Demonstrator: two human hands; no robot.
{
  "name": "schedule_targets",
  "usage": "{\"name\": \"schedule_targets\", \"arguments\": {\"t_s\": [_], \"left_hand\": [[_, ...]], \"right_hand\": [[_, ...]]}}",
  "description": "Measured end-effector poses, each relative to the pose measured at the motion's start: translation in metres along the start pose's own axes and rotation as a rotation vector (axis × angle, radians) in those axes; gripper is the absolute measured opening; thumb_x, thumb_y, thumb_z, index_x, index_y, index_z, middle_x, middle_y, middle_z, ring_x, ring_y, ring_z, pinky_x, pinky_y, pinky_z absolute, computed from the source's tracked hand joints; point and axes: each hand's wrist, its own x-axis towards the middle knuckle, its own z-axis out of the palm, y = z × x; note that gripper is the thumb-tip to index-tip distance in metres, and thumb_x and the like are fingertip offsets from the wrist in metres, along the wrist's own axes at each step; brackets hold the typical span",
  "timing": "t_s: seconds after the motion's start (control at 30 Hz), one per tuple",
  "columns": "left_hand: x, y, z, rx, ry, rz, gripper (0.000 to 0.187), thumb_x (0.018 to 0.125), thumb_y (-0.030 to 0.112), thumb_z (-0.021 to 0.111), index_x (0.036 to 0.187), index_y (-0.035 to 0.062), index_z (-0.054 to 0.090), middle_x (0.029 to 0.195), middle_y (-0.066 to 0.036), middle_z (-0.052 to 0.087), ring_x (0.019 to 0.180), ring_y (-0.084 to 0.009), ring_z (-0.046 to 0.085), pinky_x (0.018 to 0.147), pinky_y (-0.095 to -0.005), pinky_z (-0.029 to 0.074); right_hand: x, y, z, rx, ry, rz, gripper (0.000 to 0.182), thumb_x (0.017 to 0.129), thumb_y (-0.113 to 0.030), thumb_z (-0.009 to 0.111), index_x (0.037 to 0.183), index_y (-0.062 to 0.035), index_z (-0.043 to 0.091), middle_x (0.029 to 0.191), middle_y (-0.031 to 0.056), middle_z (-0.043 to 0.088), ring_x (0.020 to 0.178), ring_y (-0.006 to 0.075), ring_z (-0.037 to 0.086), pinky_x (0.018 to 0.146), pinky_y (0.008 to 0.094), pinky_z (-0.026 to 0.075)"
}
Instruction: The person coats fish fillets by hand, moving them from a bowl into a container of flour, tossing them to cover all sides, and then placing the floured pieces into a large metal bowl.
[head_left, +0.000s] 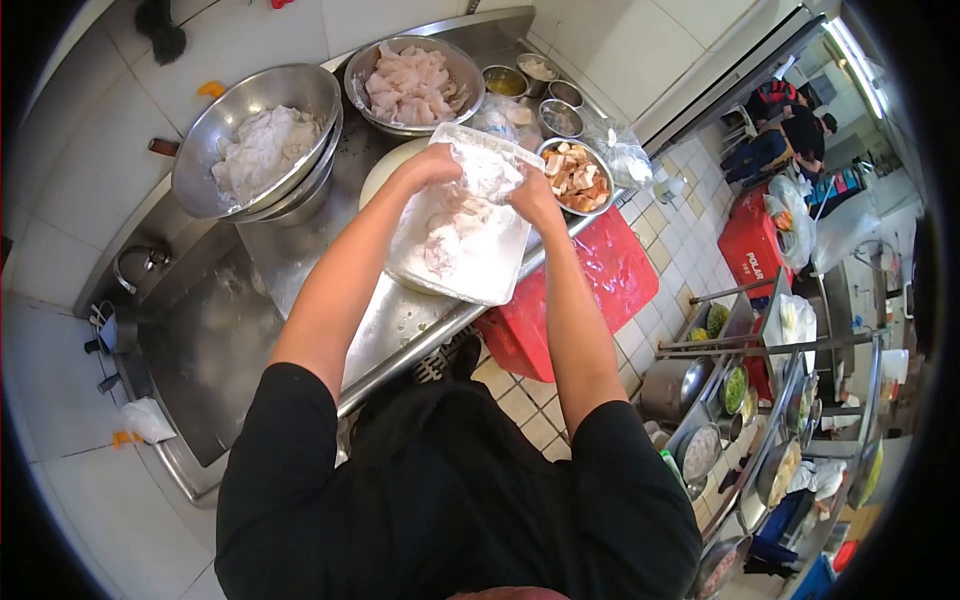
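A white rectangular tub (495,283) of flour lies across the steel counter, tilted toward me. Inside it, pale pieces of raw meat or fish (440,250) are coated in flour. At the tub's far end, both hands are closed on a floured fillet (487,172). My left hand (436,166) grips its left side, and my right hand (534,196) its right side; flour hides some fingertips. Beyond the tub, a steel bowl holds raw pale pink slices (412,85). To the left, another bowl (300,88) contains white floured pieces (268,150).
A bowl of browned cubes (578,175) stands right of the tub, near several small steel cups (505,82). Below the counter edge sits a red cooler (600,275). The sink (205,340) is at left. Metal shelves with bowls and other people (790,130) are at right.
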Motion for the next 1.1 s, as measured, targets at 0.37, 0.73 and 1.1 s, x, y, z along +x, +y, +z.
{"name": "schedule_targets", "arguments": {"t_s": [0.37,0.73,1.1], "left_hand": [[0.015,0.012,0.017,-0.278,-0.289,-0.205,0.053,0.073,0.016,0.063,0.124,0.0057,0.052,0.106,-0.016,0.062,0.085,-0.0288,0.062,0.054,-0.0455,0.052],[0.021,0.001,-0.011,0.076,-0.182,-0.097,0.036,0.076,0.011,0.06,0.108,-0.0041,0.061,0.1,-0.014,0.065,0.085,-0.0217,0.059,0.076,-0.0327,0.048],[-0.053,0.005,0.077,-0.028,0.254,-0.298,0.114,0.062,0.01,0.075,0.149,0.0075,0.0,0.143,-0.034,0.025,0.134,-0.0406,0.03,0.11,-0.0388,0.03]], "right_hand": [[-0.004,0.022,0.068,0.667,0.034,0.068,0.063,0.073,-0.013,0.071,0.127,0.0032,0.044,0.123,0.016,0.056,0.112,0.0238,0.053,0.095,0.0302,0.042],[0.04,-0.012,-0.01,0.079,-0.186,-0.117,0.039,0.074,-0.017,0.071,0.108,0.0021,0.063,0.098,0.0166,0.068,0.091,0.0258,0.063,0.082,0.0354,0.048],[0.095,0.049,0.052,0.057,-0.493,0.144,0.055,0.072,-0.021,0.071,0.122,-0.0003,0.056,0.11,0.0174,0.063,0.095,0.0275,0.061,0.075,0.0358,0.05]]}}
